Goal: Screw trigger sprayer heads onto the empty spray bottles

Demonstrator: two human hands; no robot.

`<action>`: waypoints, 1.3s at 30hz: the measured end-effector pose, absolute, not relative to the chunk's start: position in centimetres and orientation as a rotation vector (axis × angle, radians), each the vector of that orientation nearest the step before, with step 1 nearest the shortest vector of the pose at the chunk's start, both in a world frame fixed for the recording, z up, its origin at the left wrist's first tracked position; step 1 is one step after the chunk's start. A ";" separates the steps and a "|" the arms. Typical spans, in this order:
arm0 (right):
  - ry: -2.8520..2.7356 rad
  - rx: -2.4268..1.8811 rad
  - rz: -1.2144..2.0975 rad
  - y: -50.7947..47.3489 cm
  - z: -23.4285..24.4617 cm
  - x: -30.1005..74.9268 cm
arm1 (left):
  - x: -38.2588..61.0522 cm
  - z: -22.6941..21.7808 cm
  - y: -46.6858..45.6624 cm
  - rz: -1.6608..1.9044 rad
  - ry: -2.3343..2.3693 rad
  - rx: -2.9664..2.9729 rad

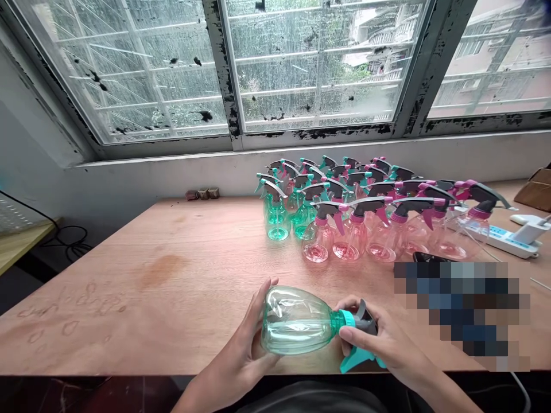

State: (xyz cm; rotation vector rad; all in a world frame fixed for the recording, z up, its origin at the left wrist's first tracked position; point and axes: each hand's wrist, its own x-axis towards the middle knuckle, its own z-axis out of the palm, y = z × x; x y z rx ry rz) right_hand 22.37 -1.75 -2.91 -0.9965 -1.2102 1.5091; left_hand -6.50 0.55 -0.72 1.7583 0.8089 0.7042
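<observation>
A clear green spray bottle (pixel 297 321) lies sideways in the air above the table's front edge, held between both hands. Around its rounded base curls my left hand (pixel 247 338), fingers behind and thumb below. My right hand (pixel 374 338) grips the spray head (pixel 359 324) at the neck, thumb on the teal collar. The teal trigger points down below that hand. A thin tube shows through the bottle's wall, and I cannot make out any liquid inside.
Green spray bottles (pixel 278 215) and pink spray bottles (pixel 348 238) stand grouped at the table's back right. Beyond them are a white power strip (pixel 512 238) and a brown box (pixel 536 192). Small blocks (pixel 202 194) sit by the wall. A blurred patch covers the right side.
</observation>
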 end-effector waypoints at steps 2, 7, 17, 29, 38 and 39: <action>-1.220 -0.990 1.519 -1.8 -2.9 22.4 | -6.6 -0.8 0.6 0.703 0.824 1.766; -1.231 -0.981 1.532 -1.8 -2.9 22.6 | -6.7 -0.8 0.7 0.680 0.845 1.773; -1.239 -1.010 1.519 -1.8 -2.5 22.5 | -6.6 -1.1 0.6 0.710 0.811 1.718; -1.244 -1.002 1.510 -1.8 -2.6 22.5 | -6.4 -0.5 0.6 0.701 0.791 1.731; -1.200 -1.004 1.511 -1.8 -2.9 22.6 | -6.6 -0.5 0.5 0.697 0.798 1.737; -1.196 -1.007 1.512 -1.8 -2.9 22.6 | -6.6 -0.4 0.5 0.698 0.790 1.749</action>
